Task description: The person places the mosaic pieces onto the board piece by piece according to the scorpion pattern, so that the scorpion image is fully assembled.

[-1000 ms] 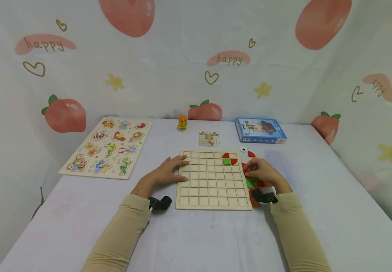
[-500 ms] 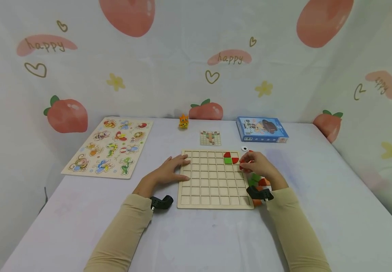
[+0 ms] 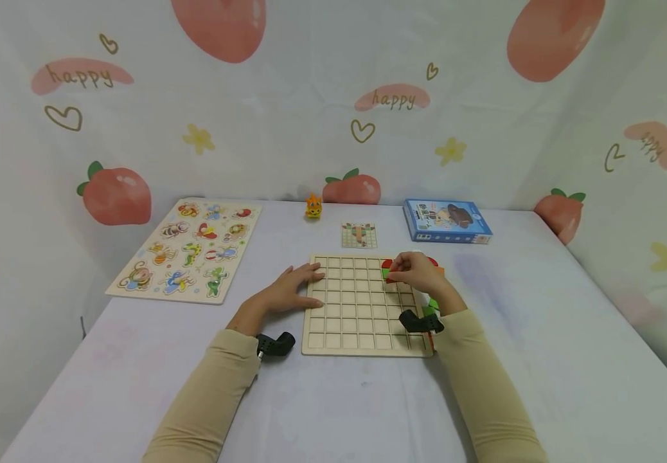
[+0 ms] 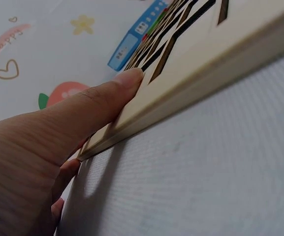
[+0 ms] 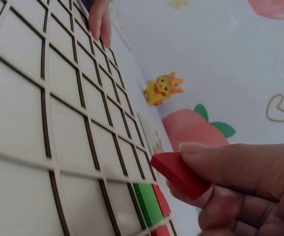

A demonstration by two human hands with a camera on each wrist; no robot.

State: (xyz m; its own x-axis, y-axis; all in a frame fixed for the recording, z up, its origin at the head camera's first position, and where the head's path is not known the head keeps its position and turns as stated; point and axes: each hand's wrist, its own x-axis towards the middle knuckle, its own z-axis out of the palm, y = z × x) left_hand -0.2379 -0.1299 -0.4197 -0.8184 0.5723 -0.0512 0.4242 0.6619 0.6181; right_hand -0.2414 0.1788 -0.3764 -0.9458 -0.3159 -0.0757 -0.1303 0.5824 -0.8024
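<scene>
A square wooden grid board [image 3: 339, 323] lies flat on the table before me. My left hand [image 3: 281, 292] rests on its left edge with fingers spread, and in the left wrist view the thumb [image 4: 102, 101] presses the rim. My right hand [image 3: 423, 275] is over the board's upper right part and pinches a red piece [image 5: 181, 177] between thumb and fingers. A green square tile [image 5: 149, 204] sits in a cell below it, with red pieces beside it. In the head view the right hand partly covers these tiles.
Loose green, red and orange pieces [image 3: 432, 306] lie along the board's right side, partly under the right forearm. Behind the board are a small pattern card [image 3: 359, 235], an orange-yellow toy figure [image 3: 313, 207] and a blue box [image 3: 448, 222]. An insect puzzle board [image 3: 195, 231] lies left.
My right hand has moved left from the loose pieces onto the board's upper right cells, carrying the red piece. The left hand has stayed on the left edge.
</scene>
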